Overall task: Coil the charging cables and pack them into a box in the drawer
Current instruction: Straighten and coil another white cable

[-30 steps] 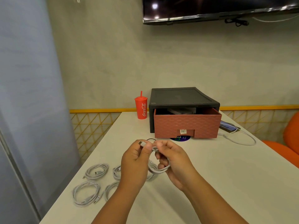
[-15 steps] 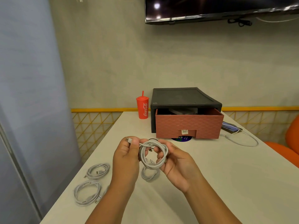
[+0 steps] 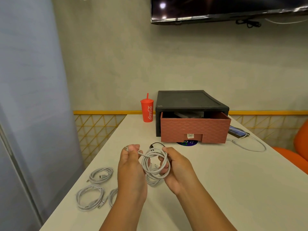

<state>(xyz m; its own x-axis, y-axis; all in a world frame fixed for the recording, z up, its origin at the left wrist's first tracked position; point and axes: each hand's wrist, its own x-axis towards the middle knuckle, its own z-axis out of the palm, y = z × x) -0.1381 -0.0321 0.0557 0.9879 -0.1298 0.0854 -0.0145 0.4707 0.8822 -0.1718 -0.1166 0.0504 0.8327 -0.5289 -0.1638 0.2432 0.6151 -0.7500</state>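
A coiled white charging cable [image 3: 155,164] hangs above the table between both hands. My right hand [image 3: 177,169] grips the loops. My left hand [image 3: 130,165] pinches the cable's free plug end out to the left. Several other coiled white cables lie on the table: one [image 3: 101,175] at the left, one [image 3: 90,196] nearer, one [image 3: 113,196] partly behind my left forearm, and one [image 3: 152,180] under the hands. Beyond stands a black drawer unit [image 3: 190,101] with its brick-red drawer [image 3: 195,129] pulled open. A dark box [image 3: 188,114] shows inside.
A red Coca-Cola cup [image 3: 147,110] stands left of the drawer unit. A phone [image 3: 237,131] with a white cable [image 3: 251,145] plugged in lies to its right. A small black cable [image 3: 156,144] lies behind my hands. The table's left edge runs close to the coils. Orange seats [image 3: 298,157] at right.
The coil has been turned from nearly hidden between the hands to open loops facing me. My left hand has drawn the plug end out to the left.
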